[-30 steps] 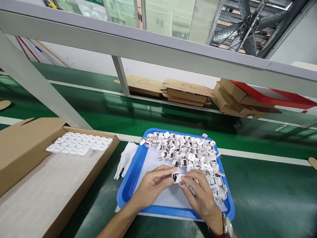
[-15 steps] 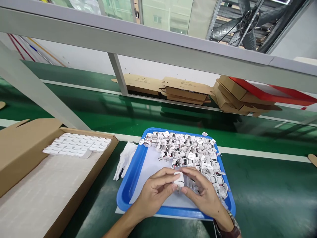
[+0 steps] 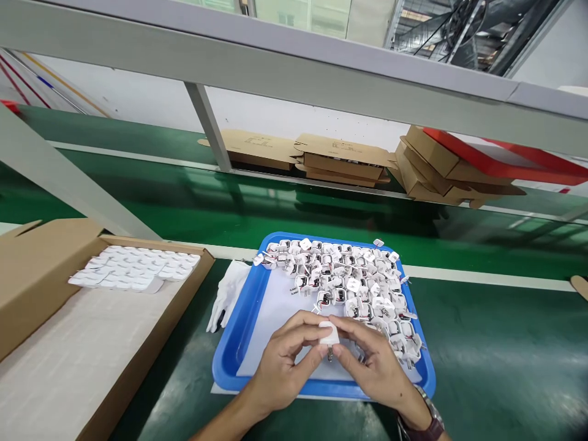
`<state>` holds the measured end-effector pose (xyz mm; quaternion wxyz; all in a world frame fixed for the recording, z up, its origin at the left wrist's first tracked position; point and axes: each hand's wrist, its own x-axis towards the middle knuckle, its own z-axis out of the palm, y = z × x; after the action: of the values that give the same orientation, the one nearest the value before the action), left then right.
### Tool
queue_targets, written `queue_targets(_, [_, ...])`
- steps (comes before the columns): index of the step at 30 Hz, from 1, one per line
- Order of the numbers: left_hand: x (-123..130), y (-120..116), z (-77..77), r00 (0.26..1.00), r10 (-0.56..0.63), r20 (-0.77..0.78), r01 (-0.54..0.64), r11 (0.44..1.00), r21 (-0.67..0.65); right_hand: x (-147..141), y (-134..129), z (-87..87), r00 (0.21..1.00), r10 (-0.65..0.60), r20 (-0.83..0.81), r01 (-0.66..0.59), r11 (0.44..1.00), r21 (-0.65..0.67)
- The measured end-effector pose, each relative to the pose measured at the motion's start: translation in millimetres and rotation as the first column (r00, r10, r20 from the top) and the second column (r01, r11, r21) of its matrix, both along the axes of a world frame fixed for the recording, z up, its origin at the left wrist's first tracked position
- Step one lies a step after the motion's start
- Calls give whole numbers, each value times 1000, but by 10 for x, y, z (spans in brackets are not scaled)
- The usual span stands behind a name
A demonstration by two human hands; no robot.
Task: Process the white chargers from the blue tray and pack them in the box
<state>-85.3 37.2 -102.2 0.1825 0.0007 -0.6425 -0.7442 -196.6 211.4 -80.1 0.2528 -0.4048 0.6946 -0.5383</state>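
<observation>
Over the near part of a blue tray [image 3: 225, 361], a small white plug piece [image 3: 329, 334] with metal prongs pointing down is held between both hands. My left hand [image 3: 287, 361] grips its left side with thumb and fingers. On the right side, my right hand [image 3: 374, 361] pinches the same piece, thumb near the prongs. Many open white plug housings [image 3: 353, 285] with small wires and dark parts inside lie in the tray on a white sheet [image 3: 266, 306], mostly toward the back and right.
An open cardboard box [image 3: 151, 349] at the left holds rows of white pieces [image 3: 133, 269]. A white glove [image 3: 227, 294] lies between box and tray. Flat cardboard boxes [image 3: 344, 159] and a red-edged box [image 3: 505, 162] stand behind the grey frame [image 3: 275, 67].
Both hands have closed a little more around the white piece, which has turned slightly so its prongs point more straight down. The camera view has shifted a little.
</observation>
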Motion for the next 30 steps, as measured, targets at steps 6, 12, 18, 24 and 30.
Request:
queue_targets(6, [2, 8, -18, 999, 27, 40, -25, 999, -37, 25, -8, -14, 999, -49, -16, 49, 999, 14])
queue_targets(12, [-38, -11, -71, 997, -19, 74, 19, 1000, 3, -13, 31, -53, 996, -90, -6, 90, 993, 79])
queue_targets(18, [-28, 21, -91, 977, -142, 160, 139, 990, 31, -44, 37, -59, 988, -134, 72, 125, 985, 119])
queue_targets(24, [-102, 135, -153, 992, 30, 127, -22, 998, -66, -35, 32, -93, 988, -131, 80, 120, 984, 129])
queue_targets(30, [-120, 66, -135, 987, 96, 128, -78, 987, -143, -93, 24, -78, 977, -212, 30, 210, 976, 66])
